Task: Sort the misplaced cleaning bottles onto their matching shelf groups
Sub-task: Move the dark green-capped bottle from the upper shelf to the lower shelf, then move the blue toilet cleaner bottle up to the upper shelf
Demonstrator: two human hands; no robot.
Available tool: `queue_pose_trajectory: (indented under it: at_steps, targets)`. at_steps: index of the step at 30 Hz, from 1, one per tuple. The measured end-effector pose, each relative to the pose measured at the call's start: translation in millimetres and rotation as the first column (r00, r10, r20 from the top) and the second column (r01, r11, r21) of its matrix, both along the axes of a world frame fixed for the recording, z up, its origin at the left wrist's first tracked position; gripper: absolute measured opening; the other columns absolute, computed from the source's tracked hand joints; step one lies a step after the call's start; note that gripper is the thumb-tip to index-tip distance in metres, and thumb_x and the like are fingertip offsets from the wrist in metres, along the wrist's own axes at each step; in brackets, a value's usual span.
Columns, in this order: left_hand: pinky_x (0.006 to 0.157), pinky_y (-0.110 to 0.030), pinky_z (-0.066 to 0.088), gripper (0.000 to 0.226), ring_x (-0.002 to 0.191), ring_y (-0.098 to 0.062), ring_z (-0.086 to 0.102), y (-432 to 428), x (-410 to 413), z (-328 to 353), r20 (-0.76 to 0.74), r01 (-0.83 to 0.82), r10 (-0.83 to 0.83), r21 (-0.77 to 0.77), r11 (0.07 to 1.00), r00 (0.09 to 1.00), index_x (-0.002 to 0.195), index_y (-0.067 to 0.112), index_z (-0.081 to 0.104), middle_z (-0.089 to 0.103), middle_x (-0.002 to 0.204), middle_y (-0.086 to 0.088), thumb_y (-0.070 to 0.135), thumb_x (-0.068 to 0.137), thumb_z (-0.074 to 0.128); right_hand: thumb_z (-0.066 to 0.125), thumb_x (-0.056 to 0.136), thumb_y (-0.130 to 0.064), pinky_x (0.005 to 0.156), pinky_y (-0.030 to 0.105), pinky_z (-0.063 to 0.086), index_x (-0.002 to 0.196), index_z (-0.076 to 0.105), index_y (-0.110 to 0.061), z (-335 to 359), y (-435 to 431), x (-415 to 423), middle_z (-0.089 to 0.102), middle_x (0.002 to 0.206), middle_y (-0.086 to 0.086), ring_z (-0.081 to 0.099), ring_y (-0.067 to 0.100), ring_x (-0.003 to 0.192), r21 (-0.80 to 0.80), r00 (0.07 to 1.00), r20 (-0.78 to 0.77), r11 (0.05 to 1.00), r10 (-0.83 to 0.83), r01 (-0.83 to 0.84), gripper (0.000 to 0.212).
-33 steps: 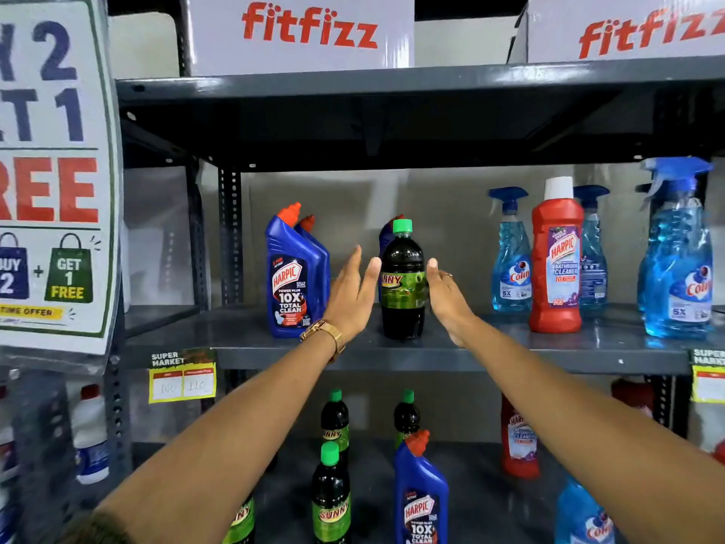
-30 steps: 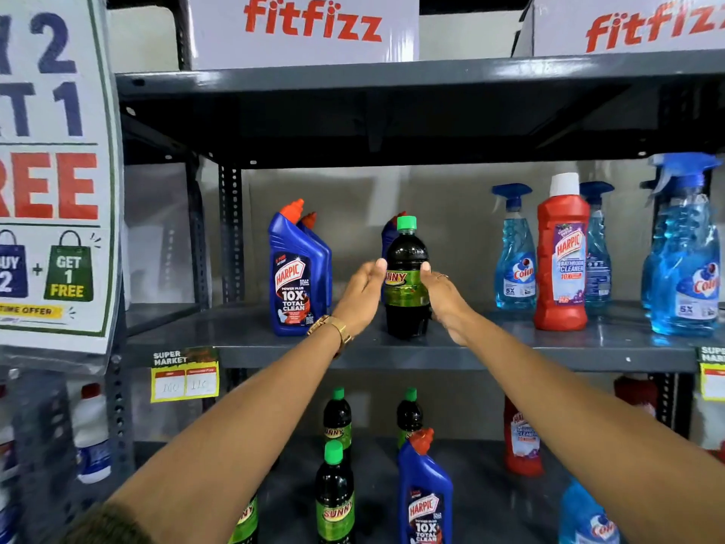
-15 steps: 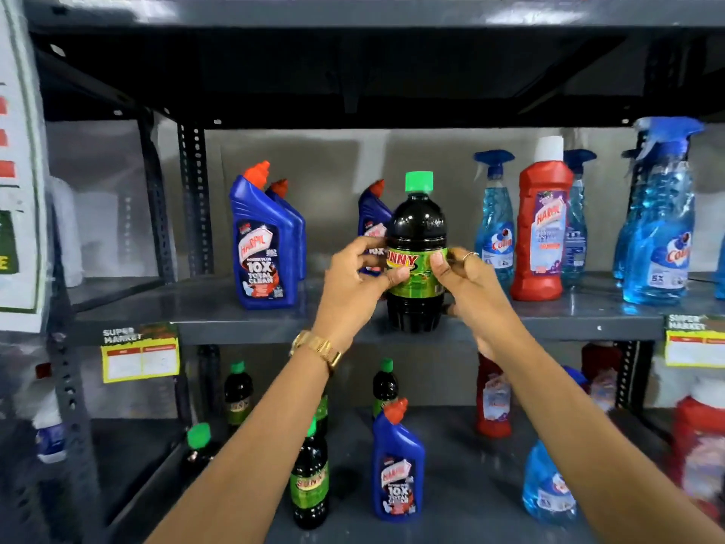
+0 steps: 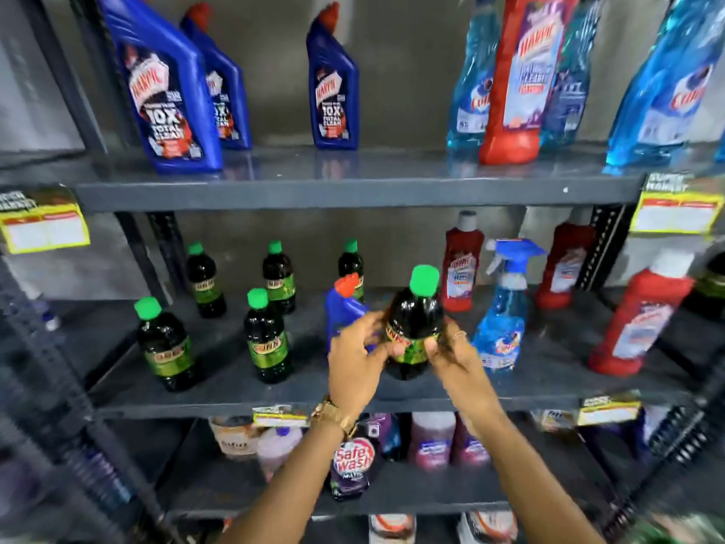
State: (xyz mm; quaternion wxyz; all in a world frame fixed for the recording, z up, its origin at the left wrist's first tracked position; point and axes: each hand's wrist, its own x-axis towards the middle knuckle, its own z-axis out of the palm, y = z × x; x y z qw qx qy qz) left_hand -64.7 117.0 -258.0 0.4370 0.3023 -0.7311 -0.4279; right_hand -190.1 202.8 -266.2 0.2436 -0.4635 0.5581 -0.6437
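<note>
The frame is motion-blurred, most heavily at the edges; labels on the bottom shelf [image 4: 392, 492] items read only in part, and the tops of the upper-shelf [image 4: 353, 190] bottles are cut off by the frame. The dark bottle [image 4: 412, 327] with a green cap is held upright in front of the middle shelf [image 4: 235, 394], grasped from both sides: the left hand [image 4: 355, 359] wraps its left flank, the right hand [image 4: 457, 353] its right, with thumbs across the label, so much of the label is covered. Whether its base touches the shelf cannot be told. The left hand partly hides a blue bottle [image 4: 343, 304] with a red cap standing just behind. A group of matching dark bottles [image 4: 266, 339] stands to the left on the same shelf; a spray bottle [image 4: 502, 320] and red bottles [image 4: 635, 320] stand to the right. Compared with half a second ago, the dark bottle has left the upper shelf and come down to middle-shelf level, and the view has tilted downward; both hands keep the same two-sided grip.
</note>
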Motion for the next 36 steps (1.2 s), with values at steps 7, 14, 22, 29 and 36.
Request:
queue_pose_trajectory:
  at_steps: [7, 14, 22, 29, 36]
  targets:
    - [0.095, -0.049, 0.052, 0.042, 0.104, -0.025, 0.066, -30, -62, -80, 0.086, -0.074, 0.066, 0.096, 0.993, 0.994, 0.114, 0.007, 0.059, 0.069, 0.112, -0.008, -0.004, 0.074, 0.060, 0.050, 0.093, -0.009, 0.097, 0.036, 0.046, 0.125, 0.048, -0.019, -60, -37, -44, 0.061, 0.117, 0.008, 0.056, 0.020, 0.107, 0.238, 0.997, 0.042, 0.970, -0.068, 0.056, 0.034]
    - [0.096, -0.035, 0.052, 0.050, 0.104, -0.024, 0.067, -34, -95, -89, 0.081, -0.270, 0.265, 0.070, 0.960, 0.961, 0.123, 0.008, 0.060, 0.072, 0.111, -0.013, -0.009, 0.076, 0.052, 0.048, 0.092, -0.003, 0.104, 0.037, 0.041, 0.132, 0.045, -0.014, -72, -67, -68, 0.057, 0.123, 0.006, 0.053, 0.023, 0.117, 0.323, 0.995, 0.048, 0.944, -0.084, 0.064, 0.042]
    - [0.078, -0.007, 0.048, 0.026, 0.090, -0.005, 0.065, -12, -51, -112, 0.060, -0.269, 0.271, -0.039, 0.962, 0.961, 0.104, 0.012, 0.069, 0.062, 0.109, -0.008, -0.001, 0.082, 0.064, 0.055, 0.091, -0.021, 0.084, -0.002, 0.036, 0.122, 0.049, -0.004, -103, -47, -36, 0.057, 0.128, 0.022, 0.058, 0.020, 0.107, 0.254, 0.917, 0.114, 0.904, -0.382, 0.345, 0.036]
    - [0.106, -0.027, 0.026, 0.054, 0.125, -0.011, 0.035, -54, -6, -112, 0.033, -0.484, 0.485, -0.031, 0.874, 0.874, 0.137, 0.015, 0.036, 0.035, 0.131, 0.008, 0.044, 0.091, 0.039, 0.049, 0.094, -0.024, 0.100, 0.017, 0.042, 0.131, 0.046, -0.003, -115, -79, 35, 0.054, 0.130, 0.013, 0.055, 0.017, 0.115, 0.225, 0.987, 0.024, 0.963, -0.159, 0.149, 0.043]
    - [0.096, -0.030, 0.046, 0.046, 0.107, -0.014, 0.056, -100, 2, -105, 0.053, -0.106, 0.095, 0.263, 0.959, 0.994, 0.136, 0.005, 0.037, 0.057, 0.122, -0.007, 0.027, 0.095, 0.041, 0.045, 0.090, -0.034, 0.106, 0.046, 0.040, 0.132, 0.040, -0.002, -94, -134, 41, 0.054, 0.128, 0.020, 0.051, 0.032, 0.121, 0.250, 0.975, 0.048, 0.948, -0.217, 0.198, 0.052]
